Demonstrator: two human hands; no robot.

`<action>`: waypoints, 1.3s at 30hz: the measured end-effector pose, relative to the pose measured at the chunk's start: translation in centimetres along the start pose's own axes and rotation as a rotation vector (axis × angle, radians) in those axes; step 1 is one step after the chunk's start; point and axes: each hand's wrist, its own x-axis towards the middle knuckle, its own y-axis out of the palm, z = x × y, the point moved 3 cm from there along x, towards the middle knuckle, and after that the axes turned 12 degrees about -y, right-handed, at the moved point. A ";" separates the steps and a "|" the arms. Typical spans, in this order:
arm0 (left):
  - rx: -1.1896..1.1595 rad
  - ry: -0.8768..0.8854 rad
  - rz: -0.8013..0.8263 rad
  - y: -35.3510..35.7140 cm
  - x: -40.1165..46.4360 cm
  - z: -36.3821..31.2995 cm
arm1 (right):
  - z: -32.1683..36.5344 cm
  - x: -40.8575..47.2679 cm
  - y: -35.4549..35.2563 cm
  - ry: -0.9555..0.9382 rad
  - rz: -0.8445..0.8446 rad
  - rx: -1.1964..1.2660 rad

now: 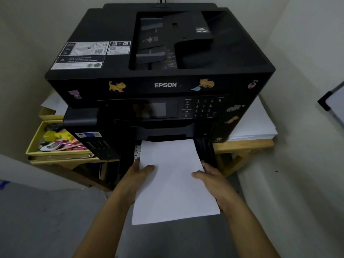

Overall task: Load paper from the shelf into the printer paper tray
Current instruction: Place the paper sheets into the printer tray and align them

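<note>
One printer (163,86); two hands (137,175)

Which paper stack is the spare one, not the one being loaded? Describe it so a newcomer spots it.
Start at the big black Epson printer on the wooden shelf. Look past its right side: a thick, loose white paper stack lies flat on the shelf top, against the wall. Unlike the thin sheaf that both hands hold at the printer's front slot, nobody touches it and its edges are fanned unevenly.

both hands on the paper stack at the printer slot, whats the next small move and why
Probably slide the paper stack straight forward. Its front edge sits just at the printer opening, most of it hangs out, and the left hand and right hand hold its two sides evenly.
</note>
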 end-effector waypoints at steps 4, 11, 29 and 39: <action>0.030 0.006 -0.013 -0.1 0.3 -0.1 | -0.3 0.1 0.1 0.001 -0.002 -0.012; 0.062 0.030 -0.083 0.0 0.9 -0.7 | 0.0 0.5 0.3 -0.014 -0.016 -0.025; 0.159 -0.008 -0.153 -0.7 2.4 -3.4 | 0.6 2.8 1.1 -0.021 -0.048 -0.025; 0.161 0.041 -0.157 -0.8 3.1 -3.4 | 0.0 3.9 1.0 0.029 -0.071 0.087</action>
